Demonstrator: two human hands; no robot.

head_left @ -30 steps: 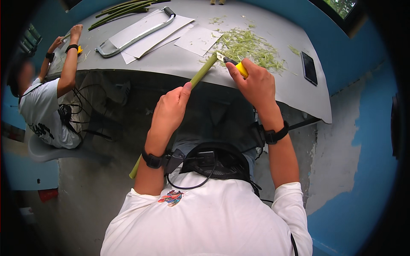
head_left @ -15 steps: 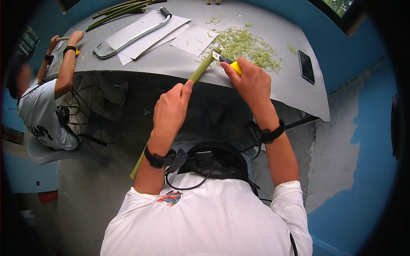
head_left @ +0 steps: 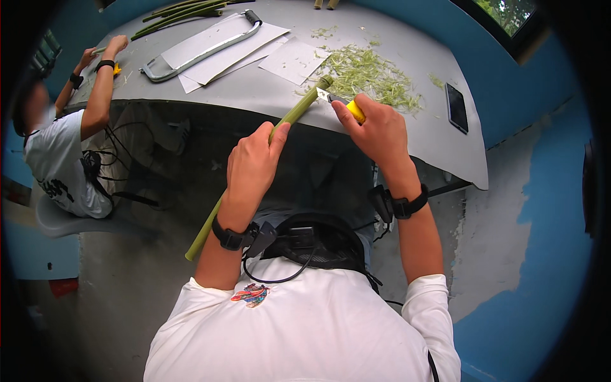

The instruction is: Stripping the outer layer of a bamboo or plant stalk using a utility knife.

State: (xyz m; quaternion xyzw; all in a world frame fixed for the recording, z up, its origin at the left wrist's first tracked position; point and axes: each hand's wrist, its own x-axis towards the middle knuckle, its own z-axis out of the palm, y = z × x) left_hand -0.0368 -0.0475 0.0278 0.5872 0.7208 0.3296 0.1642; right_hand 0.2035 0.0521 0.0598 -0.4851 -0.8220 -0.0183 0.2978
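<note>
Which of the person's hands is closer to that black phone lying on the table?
Right. The right hand, holding a yellow-handled knife, works just left of the phone; the left hand grips the green stalk farther away.

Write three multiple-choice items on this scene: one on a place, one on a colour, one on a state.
1. Where does the far end of the green stalk rest?
A. on the table edge
B. on the floor
C. on the chair

2. What colour is the knife handle in the right hand?
A. red
B. yellow
C. black

3. How does the left hand hold the stalk?
A. open, hovering above it
B. closed around it
C. flat on the table

Key: 1 A, the stalk's tip lies on the grey table by the shavings. 2 B, yellow shows between the fingers. 3 B, the fingers wrap the stalk.
</note>
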